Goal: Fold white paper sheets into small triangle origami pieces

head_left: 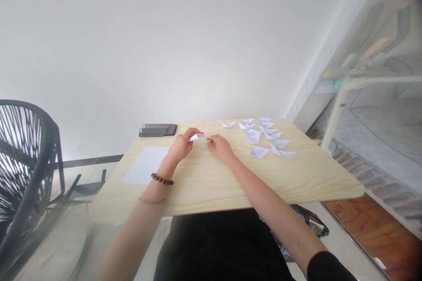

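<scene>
Between my two hands, a little above the table, is a partly folded piece of white paper (pixel 197 137). My left hand (pixel 182 145) is closed on its left end, with the fingers curled round it. At the paper's thin right end, my right hand (pixel 220 147) pinches with its fingertips. Several folded white paper boats (pixel 260 152) lie in loose rows on the right of the table, beyond my right hand. Flat on the table beside my left wrist rests a white paper sheet (pixel 145 164), its right part hidden behind my hand and forearm.
A black phone (pixel 169 130) lies at the back left of the wooden table (pixel 211 193). A white wall (pixel 204 52) stands right behind the table. To the left is a dark woven chair (pixel 29 162); a white metal frame (pixel 336 114) stands on the right.
</scene>
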Motion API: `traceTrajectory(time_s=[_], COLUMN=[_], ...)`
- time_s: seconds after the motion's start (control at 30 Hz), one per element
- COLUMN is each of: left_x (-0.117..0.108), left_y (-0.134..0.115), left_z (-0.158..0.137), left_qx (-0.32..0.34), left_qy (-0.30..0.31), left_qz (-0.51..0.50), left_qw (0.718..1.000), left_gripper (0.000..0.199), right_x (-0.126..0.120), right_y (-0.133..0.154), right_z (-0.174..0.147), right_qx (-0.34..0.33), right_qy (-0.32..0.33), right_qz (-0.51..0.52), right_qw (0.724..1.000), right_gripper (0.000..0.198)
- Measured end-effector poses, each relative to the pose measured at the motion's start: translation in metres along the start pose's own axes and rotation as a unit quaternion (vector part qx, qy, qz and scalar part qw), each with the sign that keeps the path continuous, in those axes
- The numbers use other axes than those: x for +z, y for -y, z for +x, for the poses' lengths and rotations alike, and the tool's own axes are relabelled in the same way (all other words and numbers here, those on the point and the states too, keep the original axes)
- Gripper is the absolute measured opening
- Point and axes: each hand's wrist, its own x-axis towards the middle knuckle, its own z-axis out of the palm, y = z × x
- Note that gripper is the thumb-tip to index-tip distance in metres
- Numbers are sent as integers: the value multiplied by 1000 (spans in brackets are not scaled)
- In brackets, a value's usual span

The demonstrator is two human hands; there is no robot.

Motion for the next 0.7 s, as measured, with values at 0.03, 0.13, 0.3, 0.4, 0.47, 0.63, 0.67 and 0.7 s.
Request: traceTrajectory(time_s=[0.03, 0.13, 0.3, 0.4, 0.47, 0.63, 0.67, 0.7], left_x=[1, 4, 7, 7, 8, 10, 11, 12], left_y=[1, 5, 12, 11, 9, 3, 2, 1], left_z=[0, 1, 4, 4, 3, 2, 2, 2], left_qx=[10, 72, 118, 115, 109, 54, 39, 22], left_qy=[0, -7, -90, -70, -47, -56, -68, -79], left_qz=[-2, 4, 65, 56, 23, -80, -99, -114], left_qw=[1000, 997, 987, 989, 993, 994, 992, 990], left_gripper=[51, 44, 28, 32, 36, 37, 35, 32], right_x=[0, 1, 3, 6, 8, 6, 5, 4], right_y=[0, -1, -4, -6, -8, -8, -8, -7], right_z=[0, 1, 3, 4, 4, 5, 5, 5], right_qx=[-2, -11, -13, -3, 4, -20, -25, -28], right_qy=[-3, -10, -13, -24, -43, -86, -88, -90], right_qz=[2, 14, 53, 78, 100, 159, 170, 182], right_qw=[1000, 1000, 998, 997, 994, 983, 981, 979], right_gripper=[23, 23, 28, 40, 47, 46, 43, 40])
